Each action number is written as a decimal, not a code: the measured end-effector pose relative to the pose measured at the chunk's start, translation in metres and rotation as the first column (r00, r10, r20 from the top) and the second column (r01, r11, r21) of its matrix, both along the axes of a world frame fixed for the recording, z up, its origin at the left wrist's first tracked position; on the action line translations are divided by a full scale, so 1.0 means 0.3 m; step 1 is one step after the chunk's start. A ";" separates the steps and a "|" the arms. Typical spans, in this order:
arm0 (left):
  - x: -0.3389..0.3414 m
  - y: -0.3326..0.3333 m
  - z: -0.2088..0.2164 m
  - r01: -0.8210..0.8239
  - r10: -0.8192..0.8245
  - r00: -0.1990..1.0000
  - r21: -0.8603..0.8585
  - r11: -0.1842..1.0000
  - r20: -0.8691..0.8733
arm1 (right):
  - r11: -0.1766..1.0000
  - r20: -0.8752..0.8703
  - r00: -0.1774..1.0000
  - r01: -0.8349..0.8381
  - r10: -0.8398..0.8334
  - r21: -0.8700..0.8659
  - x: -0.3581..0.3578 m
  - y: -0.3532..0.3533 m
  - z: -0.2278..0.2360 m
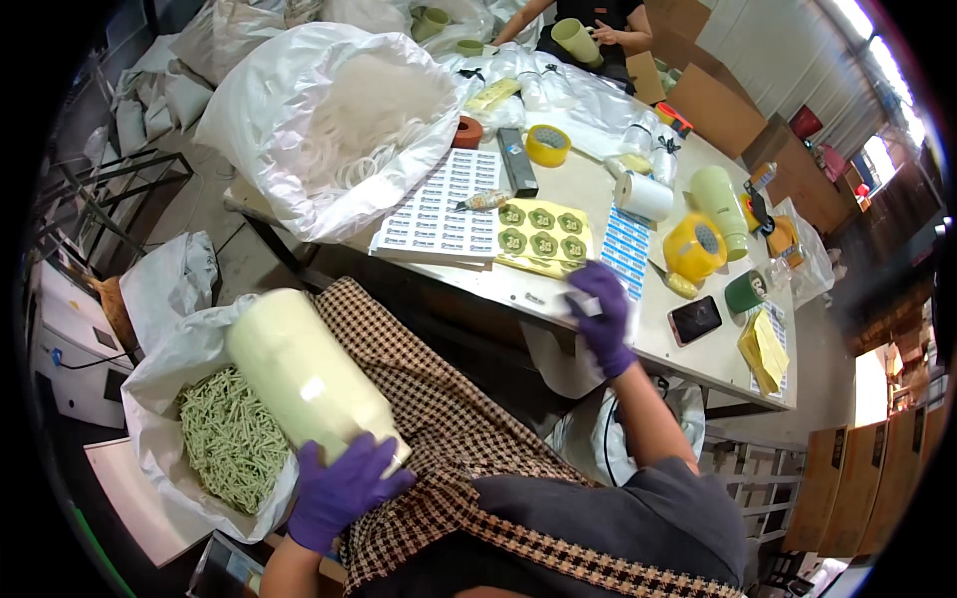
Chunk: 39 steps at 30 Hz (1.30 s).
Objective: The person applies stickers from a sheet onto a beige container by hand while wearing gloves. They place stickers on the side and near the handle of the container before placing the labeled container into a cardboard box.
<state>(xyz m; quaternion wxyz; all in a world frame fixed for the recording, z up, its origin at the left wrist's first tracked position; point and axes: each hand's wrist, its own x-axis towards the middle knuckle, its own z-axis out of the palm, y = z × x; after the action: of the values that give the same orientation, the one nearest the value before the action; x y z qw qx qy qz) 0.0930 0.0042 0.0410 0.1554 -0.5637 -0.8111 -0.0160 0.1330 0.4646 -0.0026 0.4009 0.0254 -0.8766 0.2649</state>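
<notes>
Purple gloves (327, 506) cover both hands: at seven o'clock, the left hand (349, 483) has its fingers gripping the narrower end of a pale green container (307, 367), which tilts toward eleven o'clock beside a white bag (159, 394) of green sticks (229, 439). At three o'clock, the right hand (604, 321) blurs near the table (720, 371) edge; I cannot tell whether its fingers grip anything.
</notes>
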 end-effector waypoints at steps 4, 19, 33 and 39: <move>0.016 0.012 -0.107 0.135 -0.128 0.990 -0.115 0.984 0.061 | 0.885 0.153 0.886 0.393 -0.437 0.248 0.157 0.377 -0.154; 0.004 0.013 -0.166 0.094 -0.088 0.995 -0.142 0.985 0.052 | 0.912 0.092 0.908 0.401 -0.409 0.090 0.025 0.205 -0.113; -0.015 0.013 -0.159 0.057 -0.092 0.949 -0.125 0.991 -0.302 | 0.660 0.428 0.505 -0.524 0.749 -0.538 -0.659 -0.715 0.165; -0.051 0.009 -0.179 0.085 -0.123 0.958 -0.154 0.984 -0.258 | 0.753 0.454 0.604 -0.471 0.655 -0.460 -0.679 -0.736 0.090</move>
<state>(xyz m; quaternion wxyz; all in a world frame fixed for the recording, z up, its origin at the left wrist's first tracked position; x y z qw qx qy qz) 0.0778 0.0069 -0.0127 0.2215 -0.6122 -0.7512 0.1091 -0.0706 0.2439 0.0245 0.0011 0.1601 -0.8513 0.4997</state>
